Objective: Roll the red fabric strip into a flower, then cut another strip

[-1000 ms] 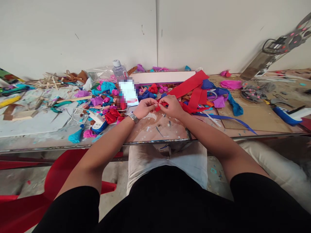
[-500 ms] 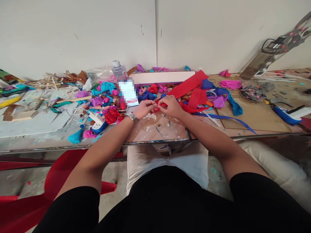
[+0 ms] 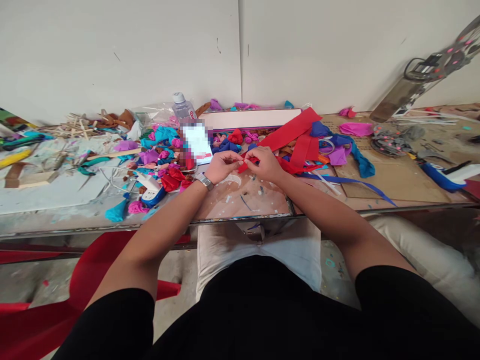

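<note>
Above the table's front part, my left hand (image 3: pixel 224 166) and my right hand (image 3: pixel 263 164) meet, each with thumb and fingers pinched together. Between and under the fingertips shows a red strip (image 3: pixel 244 168) of crepe-like material, pinched at its end; its exact fold is too small to make out. Wider red strips (image 3: pixel 292 132) lie just behind and to the right of my right hand. Past my left hand lies a lit phone (image 3: pixel 198 142), its screen partly blurred. Rolled and crumpled flower-like pieces (image 3: pixel 172 177) in red, pink, purple and blue are heaped to the left.
A clear bottle (image 3: pixel 183 109) stands behind the phone. Left are a blue-and-white power strip (image 3: pixel 153 194), green-handled pliers (image 3: pixel 90 164) and wooden sticks (image 3: pixel 80 125). To the right lie a blue ribbon (image 3: pixel 360 184), cardboard (image 3: pixel 397 182) and a grey drinking bottle (image 3: pixel 397 95) against the wall.
Both hands stay together at nearly the same spot. My left hand has turned slightly, its fingers arching higher over the thumb, and the red strip has shifted a little between the fingertips.
</note>
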The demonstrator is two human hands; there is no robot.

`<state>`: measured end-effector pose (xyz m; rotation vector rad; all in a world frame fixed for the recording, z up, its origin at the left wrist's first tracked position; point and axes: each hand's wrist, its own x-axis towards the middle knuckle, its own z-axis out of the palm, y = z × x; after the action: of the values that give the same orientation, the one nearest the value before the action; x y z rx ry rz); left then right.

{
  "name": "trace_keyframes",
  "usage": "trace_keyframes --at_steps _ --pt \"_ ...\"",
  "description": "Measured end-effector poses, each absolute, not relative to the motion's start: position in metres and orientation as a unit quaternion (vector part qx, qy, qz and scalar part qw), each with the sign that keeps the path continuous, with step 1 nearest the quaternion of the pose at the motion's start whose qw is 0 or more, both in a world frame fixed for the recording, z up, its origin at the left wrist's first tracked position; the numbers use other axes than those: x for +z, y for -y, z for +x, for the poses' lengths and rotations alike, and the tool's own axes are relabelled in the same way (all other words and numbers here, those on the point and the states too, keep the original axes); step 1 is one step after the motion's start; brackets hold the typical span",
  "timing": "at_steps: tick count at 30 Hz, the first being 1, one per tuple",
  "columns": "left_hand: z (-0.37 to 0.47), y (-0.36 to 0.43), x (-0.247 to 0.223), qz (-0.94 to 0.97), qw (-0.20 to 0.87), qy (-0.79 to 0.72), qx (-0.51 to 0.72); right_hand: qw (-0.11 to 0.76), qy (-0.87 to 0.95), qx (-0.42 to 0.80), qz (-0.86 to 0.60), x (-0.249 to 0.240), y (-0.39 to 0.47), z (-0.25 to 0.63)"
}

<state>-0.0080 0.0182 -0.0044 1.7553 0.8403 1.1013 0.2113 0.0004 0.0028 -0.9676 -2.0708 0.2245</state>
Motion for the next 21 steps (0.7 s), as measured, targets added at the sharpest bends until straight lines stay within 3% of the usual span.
trace_keyframes --at_steps 13,21 --pt "-0.009 -0.0183 -0.0078 0.743 0.32 -0.361 0.464 0.409 0.83 0.101 -0.364 0.0033 -0.0007 0.2111" --pt "-0.009 -0.0177 -0.0058 0.725 0.327 -0.372 0.479 0.415 0.835 0.116 -0.343 0.0044 0.0005 0.2118"
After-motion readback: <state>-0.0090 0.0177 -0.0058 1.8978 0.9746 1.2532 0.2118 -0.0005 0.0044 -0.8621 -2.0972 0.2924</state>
